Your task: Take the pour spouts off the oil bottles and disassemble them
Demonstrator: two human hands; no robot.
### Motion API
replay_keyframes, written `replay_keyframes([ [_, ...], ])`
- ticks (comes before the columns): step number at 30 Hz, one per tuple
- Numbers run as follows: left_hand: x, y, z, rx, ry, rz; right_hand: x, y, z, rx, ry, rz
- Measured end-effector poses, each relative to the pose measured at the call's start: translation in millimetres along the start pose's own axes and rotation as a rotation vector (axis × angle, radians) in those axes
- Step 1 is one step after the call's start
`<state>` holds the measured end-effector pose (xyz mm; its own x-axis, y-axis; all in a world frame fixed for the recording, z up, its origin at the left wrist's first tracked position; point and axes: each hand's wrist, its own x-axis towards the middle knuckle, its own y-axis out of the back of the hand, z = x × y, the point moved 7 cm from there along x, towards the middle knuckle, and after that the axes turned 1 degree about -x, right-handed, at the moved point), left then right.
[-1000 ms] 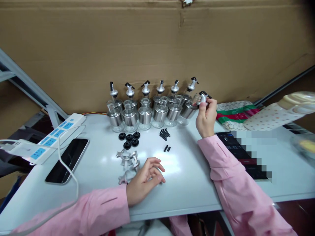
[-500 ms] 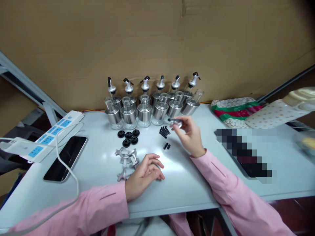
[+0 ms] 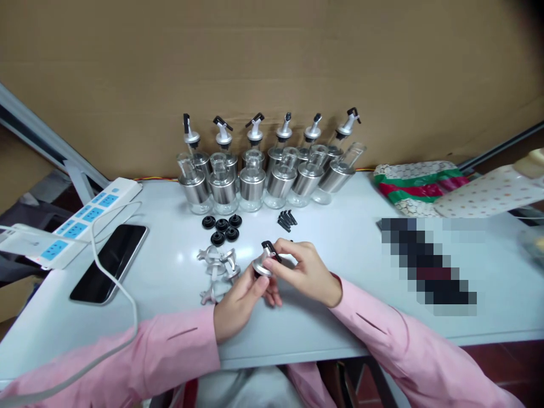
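A silver pourer cap with a black flip lid is held above the table between both hands. My right hand grips it from the right and my left hand holds it from below left. Just left of my hands lies a heap of silver spouts. Beyond them are black round gaskets and small black stoppers. Two rows of glass bottles with steel sleeves stand at the back, the rear row fitted with pourers.
A black phone lies at the left beside a white power strip with blue sockets and a white cable. Patterned bags lie at the right. A cardboard wall stands behind the white table.
My right hand has come from the far right bottle down to the table's middle with the pourer cap. My left hand has risen off the table and met it at the cap.
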<state>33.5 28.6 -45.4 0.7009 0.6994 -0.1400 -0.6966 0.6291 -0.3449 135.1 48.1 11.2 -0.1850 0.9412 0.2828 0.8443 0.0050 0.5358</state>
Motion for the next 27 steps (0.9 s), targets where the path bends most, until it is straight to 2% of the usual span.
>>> replay_keyframes([
  [4,-3.6,1.5,-1.6,0.004,-0.029,-0.007,1.5,10.6,-11.0,-0.16,0.325,0.084],
  [7,-4.9,1.4,-2.2,0.006,-0.025,-0.025,1.8,14.2,-13.5,-0.252,0.442,0.055],
  [10,-4.6,0.6,-1.4,-0.005,-0.016,-0.047,1.0,14.9,-15.6,-0.285,0.493,0.033],
  [16,-0.6,-2.9,4.2,-0.028,-0.021,-0.111,-5.1,14.4,-26.5,-0.338,0.596,0.139],
  [23,1.0,-5.7,7.5,0.11,0.005,-0.122,-9.4,9.0,-35.9,-0.476,0.695,0.107],
  [27,-1.0,-4.7,6.9,0.206,-0.013,-0.11,-13.6,4.2,-38.5,-0.463,0.726,0.089],
])
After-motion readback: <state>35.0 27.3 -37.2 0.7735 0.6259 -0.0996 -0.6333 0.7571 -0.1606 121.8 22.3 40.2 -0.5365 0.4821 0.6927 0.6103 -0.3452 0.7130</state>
